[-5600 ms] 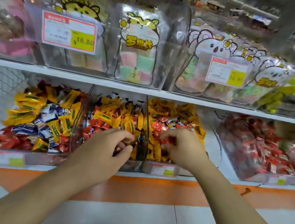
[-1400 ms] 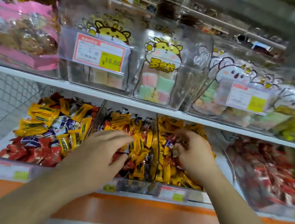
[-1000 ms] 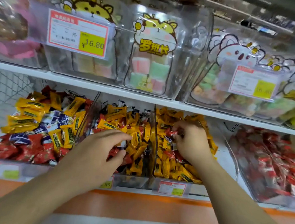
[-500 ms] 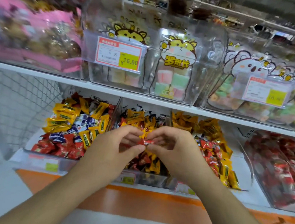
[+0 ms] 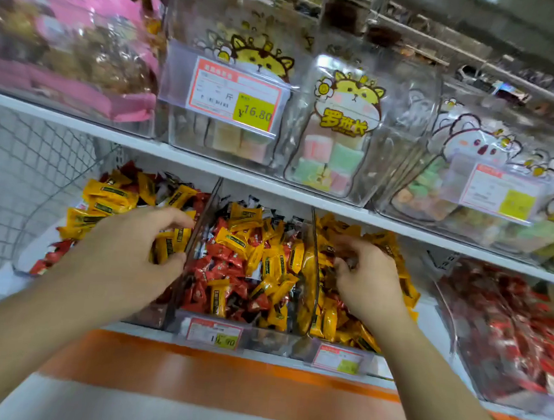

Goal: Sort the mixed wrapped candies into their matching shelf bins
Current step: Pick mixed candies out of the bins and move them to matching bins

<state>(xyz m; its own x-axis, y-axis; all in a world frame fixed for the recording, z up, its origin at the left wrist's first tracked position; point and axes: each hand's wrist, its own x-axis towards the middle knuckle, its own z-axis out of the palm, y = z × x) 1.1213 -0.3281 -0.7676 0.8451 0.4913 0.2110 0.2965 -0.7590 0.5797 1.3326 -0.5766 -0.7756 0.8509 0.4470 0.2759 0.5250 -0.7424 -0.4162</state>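
Observation:
Three clear bins on the lower shelf hold wrapped candies. The left bin (image 5: pixel 27 255) mixes yellow, red and blue-white pieces. The middle bin (image 5: pixel 172 318) mixes yellow candies (image 5: pixel 239 240) with red candies (image 5: pixel 227 259). The right bin (image 5: pixel 426 323) is mostly yellow. My left hand (image 5: pixel 131 254) hovers over the left bin beside the divider, fingers and thumb spread apart, nothing seen between them. My right hand (image 5: pixel 368 281) reaches into the right bin with fingertips curled down among the yellow wrappers; what they touch is hidden.
A fourth bin of red candies (image 5: pixel 506 330) stands at the far right. The upper shelf (image 5: pixel 205 166) carries clear bins of pastel sweets with price tags (image 5: pixel 235 97). A wire mesh panel (image 5: pixel 21 170) closes the left side. An orange floor strip (image 5: pixel 204 374) runs below.
Half a second ago both hands met over the middle bin around a red candy. Since then the left hand has swung to the left bin and the right hand back into the right bin.

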